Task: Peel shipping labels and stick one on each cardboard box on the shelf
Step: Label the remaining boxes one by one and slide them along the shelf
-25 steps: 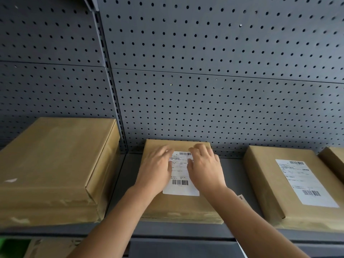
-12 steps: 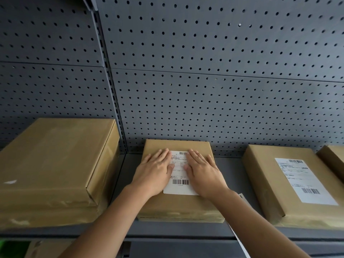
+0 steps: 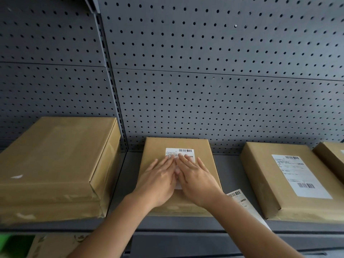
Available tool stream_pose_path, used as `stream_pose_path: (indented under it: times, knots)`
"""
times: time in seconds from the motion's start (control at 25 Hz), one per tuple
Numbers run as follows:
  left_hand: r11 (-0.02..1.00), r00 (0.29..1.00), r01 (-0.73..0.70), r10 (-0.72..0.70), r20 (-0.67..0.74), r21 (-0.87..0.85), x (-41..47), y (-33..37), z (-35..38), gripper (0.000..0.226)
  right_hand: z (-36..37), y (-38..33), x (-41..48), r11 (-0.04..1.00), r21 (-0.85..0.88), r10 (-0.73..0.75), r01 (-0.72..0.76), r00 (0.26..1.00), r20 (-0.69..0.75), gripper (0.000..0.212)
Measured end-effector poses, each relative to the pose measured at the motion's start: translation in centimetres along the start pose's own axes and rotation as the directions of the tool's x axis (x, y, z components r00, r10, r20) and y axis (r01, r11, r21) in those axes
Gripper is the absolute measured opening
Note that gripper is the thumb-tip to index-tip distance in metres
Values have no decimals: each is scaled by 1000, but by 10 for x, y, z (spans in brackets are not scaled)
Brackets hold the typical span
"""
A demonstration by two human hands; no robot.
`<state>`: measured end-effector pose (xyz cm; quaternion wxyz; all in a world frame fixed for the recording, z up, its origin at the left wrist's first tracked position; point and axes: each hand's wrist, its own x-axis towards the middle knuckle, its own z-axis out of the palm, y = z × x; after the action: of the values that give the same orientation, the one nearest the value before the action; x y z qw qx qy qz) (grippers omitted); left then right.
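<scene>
Now I am watching both hands lying flat on the middle cardboard box [image 3: 203, 153], the left hand [image 3: 158, 181] and right hand [image 3: 197, 179] side by side with fingers straight, gripping nothing and pressing down on the white shipping label [image 3: 183, 152], whose barcode edge is showing beyond the fingertips. That box is sitting on the grey shelf [image 3: 186, 223] between a bigger box [image 3: 55, 155] on the left and a labelled box [image 3: 260, 174] on the right, and a label sheet [image 3: 237, 197] is lying on the shelf just beside the right wrist.
</scene>
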<state>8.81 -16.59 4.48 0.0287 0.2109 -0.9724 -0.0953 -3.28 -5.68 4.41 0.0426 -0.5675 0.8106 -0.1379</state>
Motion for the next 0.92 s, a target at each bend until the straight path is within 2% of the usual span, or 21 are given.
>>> stream_pose_path:
  times: [0.12, 0.28, 0.32, 0.44, 0.56, 0.72, 0.84, 0.92]
  knots:
    - [1000, 1000, 14, -14, 24, 8, -3, -1, 3, 60, 6, -3, -6, 999, -38, 18, -17, 999, 37, 75]
    - [998, 997, 58, -59, 41, 28, -9, -1, 2, 60, 3, 4, -15, 996, -65, 64, -61, 997, 47, 90]
    - [997, 996, 79, -80, 47, 25, -10, -2, 1, 61, 1, 7, -17, 995, -63, 85, -82, 995, 45, 89]
    - [991, 989, 137, -137, 58, 12, -16, -7, 0, 61, 1, 20, -23, 987, -70, 149, -147, 988, 27, 67]
    - [985, 984, 173, -173, 34, -17, -23, -9, -3, 61, -1, 20, -28, 982, -67, 180, -178, 983, 31, 69]
    - [996, 998, 57, -58, -6, -62, -41, 11, -8, 62, -3, -6, -45, 997, -43, 70, -70, 998, -3, 75]
    - [1000, 1000, -21, 21, 20, -11, -55, 19, 0, 81, 9, -20, -59, 999, -48, -3, 3, 1000, -11, 72]
    - [1000, 999, -17, 17, 45, 18, -61, 16, 6, 85, 15, -19, -65, 997, -74, -7, 7, 1000, 12, 66]
